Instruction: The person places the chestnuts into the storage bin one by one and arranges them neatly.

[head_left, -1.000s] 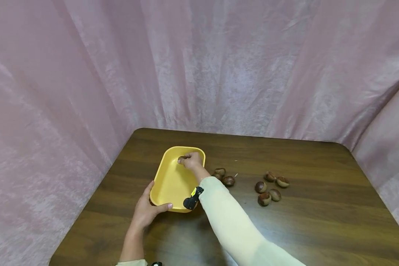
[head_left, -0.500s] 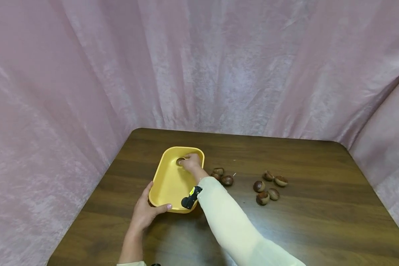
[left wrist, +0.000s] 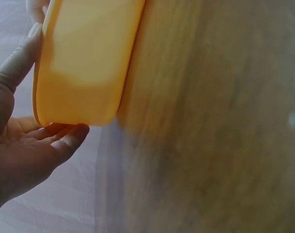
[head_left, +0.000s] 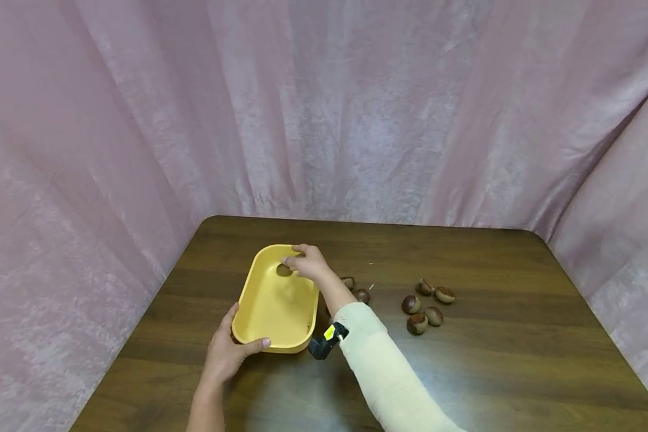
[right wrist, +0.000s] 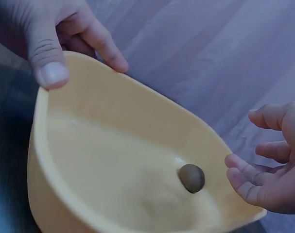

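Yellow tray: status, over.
Left grip holding yellow tray. Right grip open, empty. One chestnut inside. Right forearm partly blocking head view of chestnuts beside it.

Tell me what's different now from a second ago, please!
The right hand let go of the chestnut, opened and moved right, away from it. The chestnut now lies loose in the yellow tray. The left hand still holds the tray's near-left corner, and the five chestnuts on the right stayed put.

No text readable; yellow patch [head_left: 329, 332] on black wrist device [head_left: 318, 348] too small to read
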`<state>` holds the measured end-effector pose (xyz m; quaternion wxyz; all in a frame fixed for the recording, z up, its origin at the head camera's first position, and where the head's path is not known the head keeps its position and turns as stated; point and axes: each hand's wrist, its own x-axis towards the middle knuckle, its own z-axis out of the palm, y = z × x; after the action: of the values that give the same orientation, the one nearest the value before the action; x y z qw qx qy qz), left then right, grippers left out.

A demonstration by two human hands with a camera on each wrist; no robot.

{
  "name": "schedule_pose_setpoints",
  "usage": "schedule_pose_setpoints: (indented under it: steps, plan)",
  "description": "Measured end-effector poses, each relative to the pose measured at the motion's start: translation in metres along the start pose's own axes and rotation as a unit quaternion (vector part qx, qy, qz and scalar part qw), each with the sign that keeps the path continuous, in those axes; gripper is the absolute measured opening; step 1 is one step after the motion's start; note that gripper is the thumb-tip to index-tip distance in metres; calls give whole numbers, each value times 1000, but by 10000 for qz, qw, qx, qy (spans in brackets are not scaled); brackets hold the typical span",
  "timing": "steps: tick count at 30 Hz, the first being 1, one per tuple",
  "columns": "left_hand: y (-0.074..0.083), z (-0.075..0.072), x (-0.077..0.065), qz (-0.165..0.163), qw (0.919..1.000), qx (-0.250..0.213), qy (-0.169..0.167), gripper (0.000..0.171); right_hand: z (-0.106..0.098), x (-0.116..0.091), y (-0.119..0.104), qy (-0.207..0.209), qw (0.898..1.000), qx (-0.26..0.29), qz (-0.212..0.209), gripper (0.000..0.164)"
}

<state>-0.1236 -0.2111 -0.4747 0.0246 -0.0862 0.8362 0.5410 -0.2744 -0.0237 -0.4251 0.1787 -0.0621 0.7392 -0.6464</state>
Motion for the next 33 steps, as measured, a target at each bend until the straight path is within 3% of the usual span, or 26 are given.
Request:
schedule_pose_setpoints:
  steps: [10, 15, 25, 33]
  plan:
    - [1, 1, 4, 187, 9998, -79, 77, 113, -20, -24, 2, -116, 9954, -825, -471, 62]
    - [2, 3, 4, 59, 10000, -32, 37, 115, -28, -39, 5, -109, 9912, -1160, -625, 66]
    - [3, 8, 5, 171, 9995, -250, 40, 116, -48, -57, 13, -89, 9875, -995, -1218, 49]
    - [5, 10, 4, 105, 9996, -260, 18, 117, -61, -70, 22, -98, 9817, -1012, -1608, 48]
